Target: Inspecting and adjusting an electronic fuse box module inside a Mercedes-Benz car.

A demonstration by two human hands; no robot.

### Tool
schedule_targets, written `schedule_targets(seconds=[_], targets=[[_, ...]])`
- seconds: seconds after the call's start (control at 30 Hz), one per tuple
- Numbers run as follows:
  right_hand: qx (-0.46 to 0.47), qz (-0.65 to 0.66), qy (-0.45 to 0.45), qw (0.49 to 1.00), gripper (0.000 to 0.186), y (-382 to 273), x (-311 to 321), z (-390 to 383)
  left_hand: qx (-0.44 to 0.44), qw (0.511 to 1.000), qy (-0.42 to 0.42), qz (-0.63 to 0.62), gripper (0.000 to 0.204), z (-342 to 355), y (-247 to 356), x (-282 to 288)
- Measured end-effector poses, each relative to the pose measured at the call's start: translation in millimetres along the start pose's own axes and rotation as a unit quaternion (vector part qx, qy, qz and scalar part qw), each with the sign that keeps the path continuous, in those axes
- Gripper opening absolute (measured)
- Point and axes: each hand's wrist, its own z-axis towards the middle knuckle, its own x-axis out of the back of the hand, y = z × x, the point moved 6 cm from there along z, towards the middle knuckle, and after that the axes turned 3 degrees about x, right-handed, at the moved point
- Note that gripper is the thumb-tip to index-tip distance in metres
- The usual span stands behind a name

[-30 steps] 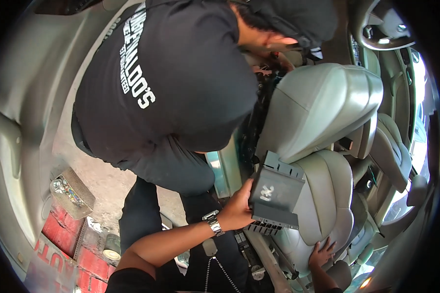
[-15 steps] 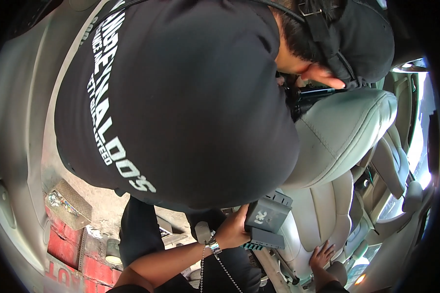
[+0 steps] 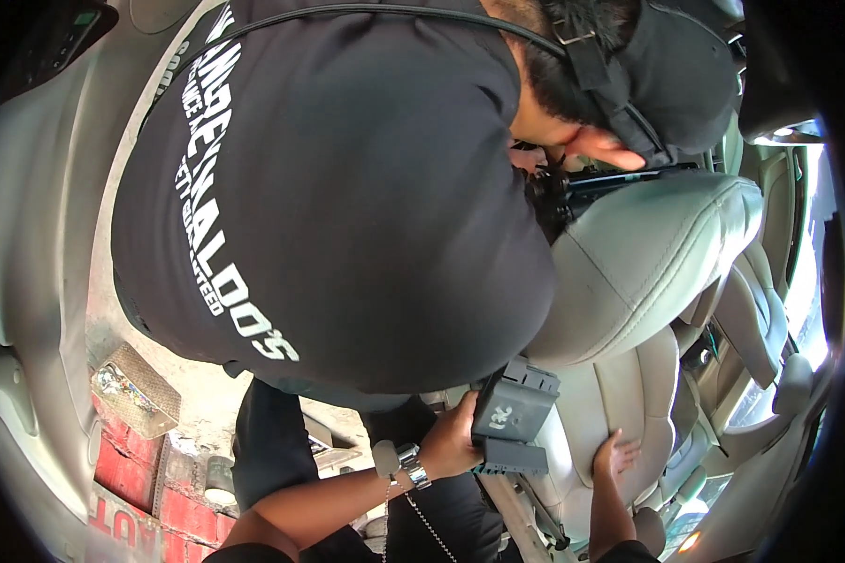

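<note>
My left hand (image 3: 452,439), with a metal watch on its wrist, is closed around the edge of a dark grey plastic electronic module (image 3: 516,405). The module has connector slots and a pale handwritten mark on its face. It is held up beside the front edge of a light grey leather car seat (image 3: 634,389). My right hand (image 3: 616,458) is at the seat cushion, its fingers partly spread and holding nothing; whether it still touches the leather I cannot tell.
A co-worker in a black shirt (image 3: 366,206) and cap leans across the view, over a seat backrest (image 3: 652,267). At left is a car door (image 3: 28,413). Below on the ground are a woven-looking box (image 3: 136,392), a can (image 3: 220,480) and red brickwork (image 3: 127,460). A beaded chain (image 3: 429,527) hangs in front of me.
My right hand has shifted up along the seat, its fingers less flat than before. The left hand keeps the module nearly in place. The co-worker's back has moved slightly.
</note>
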Motion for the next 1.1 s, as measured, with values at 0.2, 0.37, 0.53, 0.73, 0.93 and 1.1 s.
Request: schedule_targets(seconds=[0.2,0.37,0.53,0.73,0.93,1.1], targets=[[0.049,0.02,-0.022,0.998,0.094,-70,25,-35,-0.024,0.999,0.02,0.014,0.075,0,10,5],[0.142,0.02,-0.074,0.987,0.097,-70,30,-45,-0.033,0.998,-0.018,-0.051,0.073,-8,14,8],[0.146,-0.02,0.008,0.989,0.094,-67,24,-38,-0.001,0.982,-0.07,-0.176,0.076,-8,26,17],[0.189,0.008,0.079,0.979,0.09,-82,37,-49,0.025,0.976,-0.04,-0.214,0.099,-14,23,25],[0.188,0.044,0.08,0.978,0.09,-71,31,-42,0.126,0.958,0.111,-0.233,0.095,-36,12,10],[0.192,0.055,0.085,0.976,0.09,-70,33,-45,0.224,0.866,0.226,-0.386,0.067,-32,-9,27]])
